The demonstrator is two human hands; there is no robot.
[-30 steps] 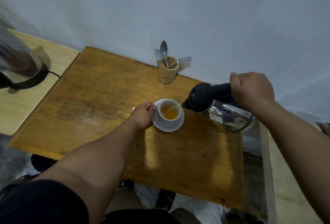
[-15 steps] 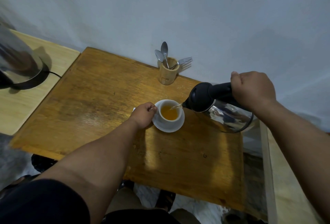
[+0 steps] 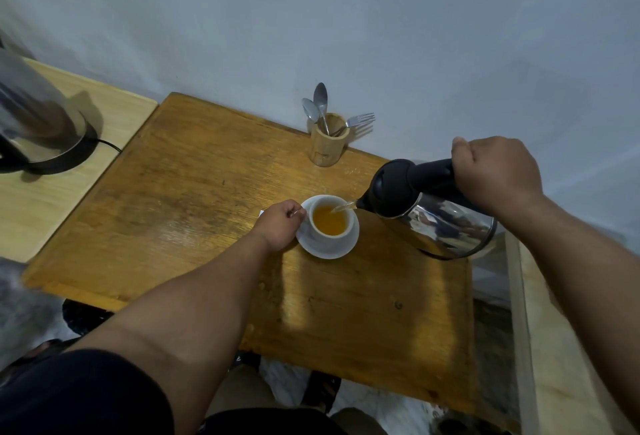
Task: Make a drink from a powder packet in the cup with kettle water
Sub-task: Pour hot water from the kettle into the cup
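Note:
A white cup (image 3: 316,230) holding orange liquid stands on a white saucer (image 3: 343,250) in the middle of the wooden table (image 3: 194,199). My right hand (image 3: 495,171) grips the black handle of a steel kettle (image 3: 446,223), tilted left, and a thin stream runs from its spout into the cup. My left hand (image 3: 278,226) rests at the saucer's left edge, fingers closed around the cup's handle. A white corner of paper (image 3: 261,213) peeks out behind that hand; I cannot tell whether it is the packet.
A wooden holder (image 3: 327,143) with two spoons and a fork stands at the table's back edge by the wall. A second steel kettle (image 3: 34,115) sits on its black base on a lighter table at the left. Another light surface (image 3: 568,348) runs along the right.
The orange liquid stands higher in the cup than a second ago. Kettle and both hands have barely moved; pouring continues.

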